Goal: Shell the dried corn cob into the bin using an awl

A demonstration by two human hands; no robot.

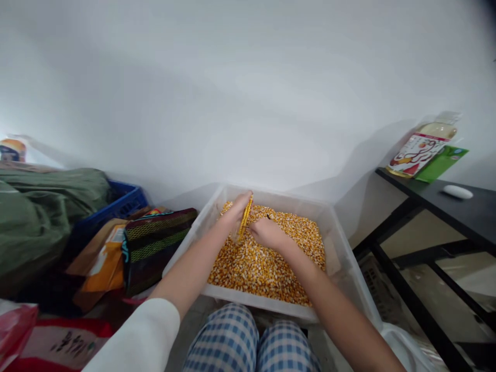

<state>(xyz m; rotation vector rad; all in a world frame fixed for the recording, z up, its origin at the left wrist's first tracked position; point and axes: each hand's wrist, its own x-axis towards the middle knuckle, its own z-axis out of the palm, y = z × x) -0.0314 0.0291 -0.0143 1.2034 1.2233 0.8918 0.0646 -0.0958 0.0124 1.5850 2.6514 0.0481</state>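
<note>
My left hand (237,207) is wrapped round a corn cob (245,219), tilted upright, with yellow kernels along its right side. Close to the cob's right side is my right hand (267,232), its fingers closed. A small dark bit shows above that fist and something thin at its left, too small to name. Both hands are over loose corn kernels (251,271) heaped in a translucent plastic bin (329,214).
On the left are a blue crate (129,199) under green cloth (42,212), a dark mesh bag (158,248) and a red package (58,343). A black table (476,206) on the right bears a bottle (422,147), a green box (442,163) and a white oval object (458,192).
</note>
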